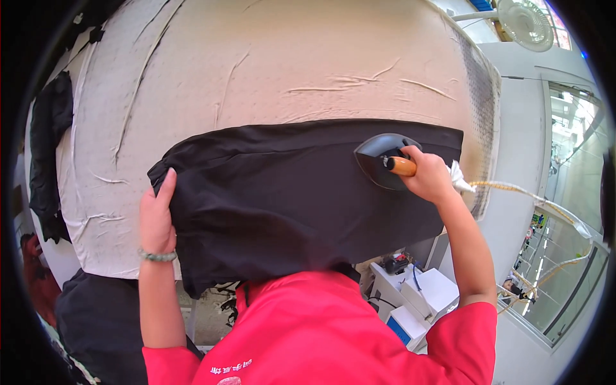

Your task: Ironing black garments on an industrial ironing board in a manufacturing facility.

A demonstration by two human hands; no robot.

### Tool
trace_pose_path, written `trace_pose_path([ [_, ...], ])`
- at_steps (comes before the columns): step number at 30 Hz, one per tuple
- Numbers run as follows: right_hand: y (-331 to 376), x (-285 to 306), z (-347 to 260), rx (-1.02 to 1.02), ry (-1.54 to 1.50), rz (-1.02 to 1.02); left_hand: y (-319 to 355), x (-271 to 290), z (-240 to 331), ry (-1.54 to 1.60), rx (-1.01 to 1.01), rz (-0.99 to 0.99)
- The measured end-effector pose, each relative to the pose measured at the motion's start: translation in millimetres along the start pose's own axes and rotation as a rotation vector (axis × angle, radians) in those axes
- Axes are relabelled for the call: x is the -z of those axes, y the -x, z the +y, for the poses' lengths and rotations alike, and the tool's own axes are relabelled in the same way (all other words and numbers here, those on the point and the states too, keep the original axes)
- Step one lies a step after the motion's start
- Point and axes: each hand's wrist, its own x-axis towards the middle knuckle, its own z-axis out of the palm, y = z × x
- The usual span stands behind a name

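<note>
A black garment (289,192), its exact kind not clear, lies across the near part of a cream padded ironing table (256,70) and hangs over the front edge. My left hand (158,215) grips its gathered left end, thumb on top and the other fingers hidden underneath. Toward the garment's right end, my right hand (427,172) is closed round the wooden handle of a dark steam iron (375,154). The iron's soleplate rests on the black cloth, its pointed tip toward the left. From behind my right hand a yellowish hose (513,187) leads off to the right, with white wrapping near the iron.
More black cloth (51,147) hangs at the table's left edge, and a dark heap (96,321) sits at lower left. White boxes (427,292) with cables stand below the right front edge. A fan (525,24) is at far right, near a glass door (571,192).
</note>
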Motion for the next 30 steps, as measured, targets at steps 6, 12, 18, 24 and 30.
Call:
trace_pose_path([
  [6,-52.5,-4.2,-143.5,0.145,0.120,-0.264,-10.2,9.9,-3.1,-0.116,-0.382,0.168],
  [12,-75.4,-2.9,-275.1,0.357,-0.293,-0.144,-22.2,19.2,-10.9,-0.203,-0.399,0.112],
  [18,-55.9,-6.0,-206.1,0.076,-0.071,-0.158,-15.9,18.2,-6.6,-0.010,-0.380,0.085],
  [24,-2.1,0.9,-83.8,-0.336,0.004,0.132,-14.5,16.9,-3.7,0.047,-0.266,0.055],
  [30,-2.5,-6.9,-111.7,-0.232,-0.078,0.053,-10.3,16.9,-1.5,-0.122,-0.246,0.073],
])
